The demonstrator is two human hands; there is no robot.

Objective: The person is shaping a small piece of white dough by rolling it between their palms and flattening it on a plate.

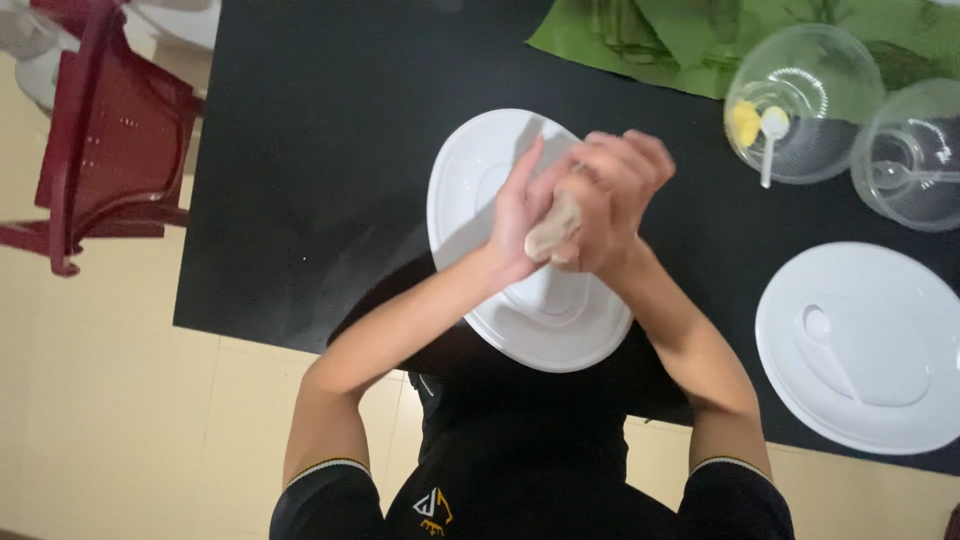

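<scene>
Both my hands are pressed together above a white oval plate (pixel 480 190) on the black table (pixel 320 160). Between the palms sits a beige lump of dough (pixel 553 228). My left hand (pixel 520 205) is flat against the lump's left side, fingers pointing up. Over its right side curls my right hand (pixel 612 200), slightly blurred. Most of the lump is hidden by the palms.
A clear plastic bowl (pixel 810 100) holds a yellow paste and a white spoon (pixel 772 135). A second clear bowl (pixel 915 155) stands at the right edge. Another white plate (pixel 860 340) with a spoon lies lower right. Green banana leaf (pixel 690 35) at top. A red chair (pixel 110 140) stands left.
</scene>
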